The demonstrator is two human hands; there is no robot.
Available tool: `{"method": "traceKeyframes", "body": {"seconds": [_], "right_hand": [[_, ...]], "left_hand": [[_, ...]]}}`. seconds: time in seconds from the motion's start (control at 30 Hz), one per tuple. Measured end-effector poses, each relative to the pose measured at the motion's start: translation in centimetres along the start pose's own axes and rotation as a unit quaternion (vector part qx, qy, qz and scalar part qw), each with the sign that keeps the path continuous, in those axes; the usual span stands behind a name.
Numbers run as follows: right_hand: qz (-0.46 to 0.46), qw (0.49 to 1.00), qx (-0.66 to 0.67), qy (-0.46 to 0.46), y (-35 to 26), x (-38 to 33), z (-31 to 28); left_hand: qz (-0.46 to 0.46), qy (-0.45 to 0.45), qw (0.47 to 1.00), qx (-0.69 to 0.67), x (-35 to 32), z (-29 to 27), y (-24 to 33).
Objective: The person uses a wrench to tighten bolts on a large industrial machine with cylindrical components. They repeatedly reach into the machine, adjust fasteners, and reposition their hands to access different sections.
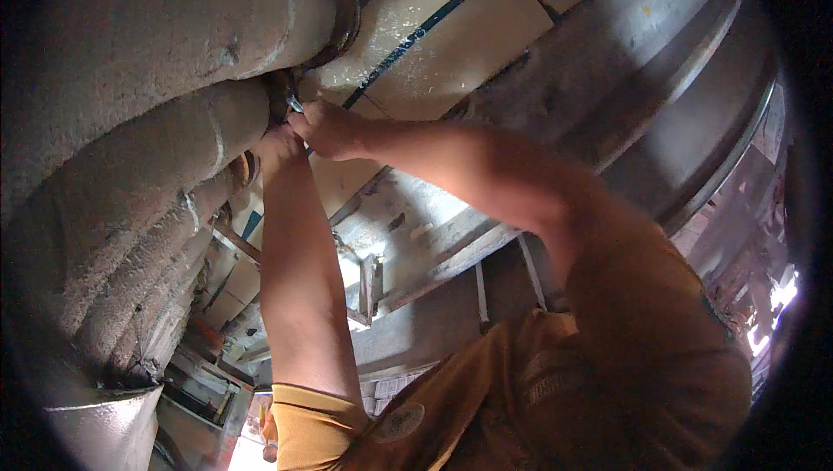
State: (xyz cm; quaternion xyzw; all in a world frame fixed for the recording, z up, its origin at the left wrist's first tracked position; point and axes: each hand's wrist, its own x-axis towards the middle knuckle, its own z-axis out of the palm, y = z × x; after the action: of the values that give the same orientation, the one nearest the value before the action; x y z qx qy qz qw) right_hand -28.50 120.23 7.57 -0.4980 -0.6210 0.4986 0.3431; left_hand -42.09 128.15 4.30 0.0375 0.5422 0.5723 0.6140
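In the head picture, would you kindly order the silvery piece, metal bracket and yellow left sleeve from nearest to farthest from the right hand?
1. Silvery piece, at the right hand
2. Metal bracket, below
3. Yellow left sleeve, lower edge

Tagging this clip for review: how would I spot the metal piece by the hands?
Find the thick grey pipes at upper left. Near their ends, at the right hand, look for the small metal piece. Its silvery shine stands out against the dull pipes.

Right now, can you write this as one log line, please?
left hand: raised beside right, grip unclear | right hand: holding shiny metal piece | nearby: thick pipes
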Motion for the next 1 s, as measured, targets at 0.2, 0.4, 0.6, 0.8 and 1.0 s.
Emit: {"method": "traceKeyframes", "body": {"seconds": [0.2, 0.4, 0.6, 0.8, 1.0], "right_hand": [[-0.068, 0.987, -0.101, -0.102, 2.2, 1.3, -2.2], [-0.068, 0.935, -0.189, -0.292, 1.8, 2.7, -5.6], [0.189, 0.938, 0.026, -0.289, -0.5, 3.3, -8.1], [0.09, 0.97, -0.044, -0.22, 1.7, 2.0, -5.1], [0.175, 0.959, 0.038, -0.221, -1.6, 0.9, -8.3]], "left_hand": [[0.017, 0.024, 1.0, 0.002, -0.5, 0.8, -0.8], [0.024, -0.026, 0.999, -0.029, -2.8, 2.7, -1.6], [0.089, -0.034, 0.993, 0.075, -0.5, -0.4, -1.3], [0.078, -0.164, 0.983, 0.042, -4.3, 2.3, -1.1], [0.119, -0.146, 0.981, 0.038, -6.3, 4.2, -2.9]]}}
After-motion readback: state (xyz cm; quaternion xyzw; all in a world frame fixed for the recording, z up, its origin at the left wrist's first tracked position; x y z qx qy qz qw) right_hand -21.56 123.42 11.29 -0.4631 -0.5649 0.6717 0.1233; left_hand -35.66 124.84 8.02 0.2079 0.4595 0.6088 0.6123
